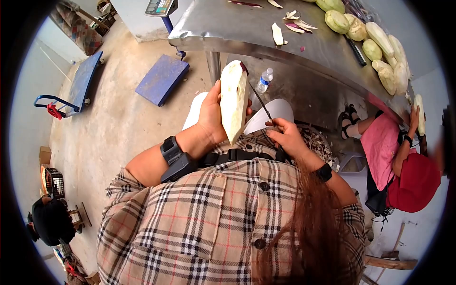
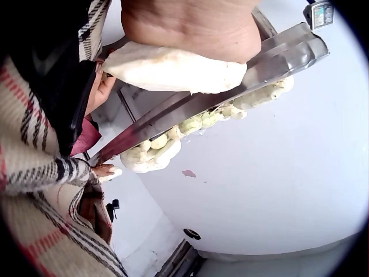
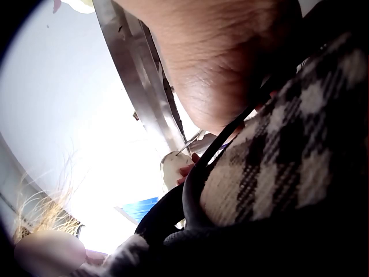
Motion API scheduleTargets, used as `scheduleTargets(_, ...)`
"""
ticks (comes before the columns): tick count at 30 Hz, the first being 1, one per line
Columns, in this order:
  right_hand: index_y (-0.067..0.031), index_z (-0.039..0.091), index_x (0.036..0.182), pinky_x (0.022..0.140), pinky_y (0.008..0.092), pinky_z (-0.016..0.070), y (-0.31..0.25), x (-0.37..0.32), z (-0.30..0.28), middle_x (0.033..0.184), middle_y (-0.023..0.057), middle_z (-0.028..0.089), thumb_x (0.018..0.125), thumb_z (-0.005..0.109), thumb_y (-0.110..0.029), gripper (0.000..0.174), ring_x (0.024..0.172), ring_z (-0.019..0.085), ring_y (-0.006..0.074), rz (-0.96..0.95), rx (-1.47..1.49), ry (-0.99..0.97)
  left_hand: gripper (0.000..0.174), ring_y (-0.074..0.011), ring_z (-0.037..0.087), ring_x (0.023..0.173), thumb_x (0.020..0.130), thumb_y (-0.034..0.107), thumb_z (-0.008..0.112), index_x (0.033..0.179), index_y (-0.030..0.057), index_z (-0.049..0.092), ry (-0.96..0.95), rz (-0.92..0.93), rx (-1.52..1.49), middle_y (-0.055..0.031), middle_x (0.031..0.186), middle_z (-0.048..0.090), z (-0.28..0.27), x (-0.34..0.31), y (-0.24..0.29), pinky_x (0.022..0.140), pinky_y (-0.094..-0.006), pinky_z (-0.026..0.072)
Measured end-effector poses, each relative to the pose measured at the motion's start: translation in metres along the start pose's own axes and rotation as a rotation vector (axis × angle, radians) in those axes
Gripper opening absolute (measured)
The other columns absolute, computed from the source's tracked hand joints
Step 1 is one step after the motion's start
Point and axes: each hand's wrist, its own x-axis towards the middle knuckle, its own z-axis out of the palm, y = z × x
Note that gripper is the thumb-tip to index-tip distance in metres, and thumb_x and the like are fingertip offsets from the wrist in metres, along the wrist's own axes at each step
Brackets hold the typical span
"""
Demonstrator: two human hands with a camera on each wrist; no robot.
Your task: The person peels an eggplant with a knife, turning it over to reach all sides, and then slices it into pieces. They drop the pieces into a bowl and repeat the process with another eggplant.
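My left hand (image 1: 212,116) grips a long, pale, peeled eggplant (image 1: 232,102) upright in front of my belt. A strip of dark purple skin remains near its top end. In the left wrist view the eggplant (image 2: 173,68) lies along the heel of my hand (image 2: 190,26). My right hand (image 1: 289,137) pinches the lower end of a thin, dark, knife-like tool (image 1: 261,102), which points up beside the eggplant. The tool's exact kind I cannot tell. The right wrist view shows mostly the heel of that hand (image 3: 213,69), with the eggplant's end (image 3: 173,170) beyond.
A metal table (image 1: 213,35) ahead carries peelings (image 1: 294,26) and pale peeled vegetables (image 1: 380,40) at its right. Beneath it stands a water bottle (image 1: 264,80). A blue scale platform (image 1: 163,79) and a cart (image 1: 85,78) stand left. Another person (image 1: 403,171) works at right.
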Motion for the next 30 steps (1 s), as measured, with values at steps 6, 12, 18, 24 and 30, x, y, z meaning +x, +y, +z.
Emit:
scheduleTargets(6,0.0043,0.052,0.107,0.046,0.0194,0.0359,0.0024,-0.0004,-0.0011,0.073,0.0007,0.055,0.08,0.057,-0.009,0.031,0.053,0.043,0.0046,0.009,0.004,-0.002,0.057,-0.0243,0.057,0.067,0.088,0.055,0.027,0.105,0.007,0.053,0.018,0.006,0.012,-0.013,0.084,0.058,0.0005,0.0013,-0.0028,0.054,-0.0324,0.047)
scheduleTargets(12,0.0042,0.052,0.107,0.047,0.0193,0.0357,0.0042,0.0008,-0.0018,0.073,0.0008,0.055,0.08,0.058,-0.009,0.031,0.053,0.043,0.0047,0.017,-0.018,-0.002,0.053,-0.0266,0.058,0.067,0.087,0.052,0.033,0.102,0.0059,0.054,-0.02,0.002,-0.036,-0.0154,0.081,0.058,-0.0016,0.0018,-0.0016,0.059,-0.0336,0.0492)
scheduleTargets(18,0.0048,0.052,0.106,0.054,0.0201,0.0384,0.004,0.0002,-0.0019,0.078,0.002,0.057,0.079,0.058,-0.009,0.031,0.061,0.047,0.0058,0.018,-0.012,-0.01,0.059,-0.0243,0.057,0.068,0.087,0.056,0.027,0.106,0.006,0.053,0.027,-0.002,0.012,-0.0134,0.083,0.058,0.0005,0.0003,-0.0017,0.055,-0.0329,0.0466)
scheduleTargets(24,0.0048,0.051,0.108,0.047,0.0189,0.0363,0.0037,0.0004,-0.0013,0.075,0.0011,0.055,0.08,0.058,-0.009,0.032,0.054,0.044,0.0047,0.002,-0.004,-0.012,0.06,-0.0245,0.057,0.068,0.087,0.056,0.027,0.106,0.0059,0.052,0.028,0.001,0.014,-0.0134,0.084,0.058,-0.0001,0.0008,-0.002,0.055,-0.0329,0.0467)
scheduleTargets(30,0.0049,0.052,0.106,0.062,0.0213,0.0411,0.0011,-0.0003,-0.0025,0.086,0.0035,0.058,0.079,0.058,-0.008,0.03,0.071,0.05,0.0069,0.056,0.004,-0.017,0.058,-0.0253,0.058,0.068,0.087,0.056,0.029,0.104,0.006,0.053,0.019,-0.002,-0.006,-0.014,0.083,0.058,-0.0018,0.002,-0.0022,0.056,-0.0332,0.0479)
